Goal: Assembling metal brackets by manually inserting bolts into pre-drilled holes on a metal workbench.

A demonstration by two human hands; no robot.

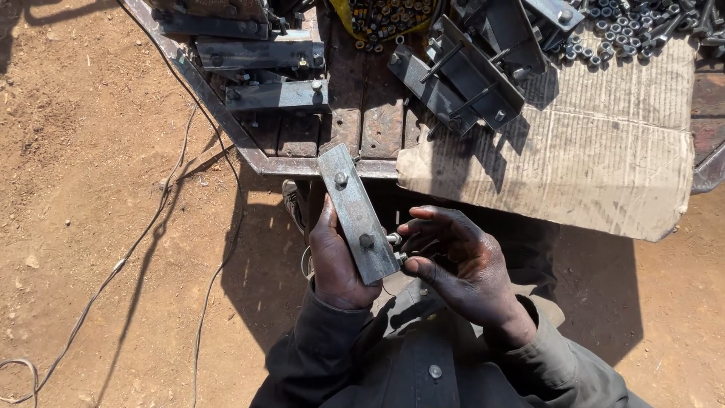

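Observation:
My left hand [334, 261] grips a flat grey metal plate [353, 205] from below, tilted with its far end toward the table edge. Two bolt heads show on the plate's face. My right hand [457, 261] is beside the plate's near end, its fingertips pinched on a small nut [394, 239] on the bolt that sticks out the side.
A rusty metal table [302, 165] lies ahead with several bolted plate assemblies [468, 75], more plates [272, 94], a pile of nuts [615, 34] and a yellow bag of bolts [381, 17]. Torn cardboard [574, 166] overhangs the edge. Wires [151, 227] run over the dirt at left.

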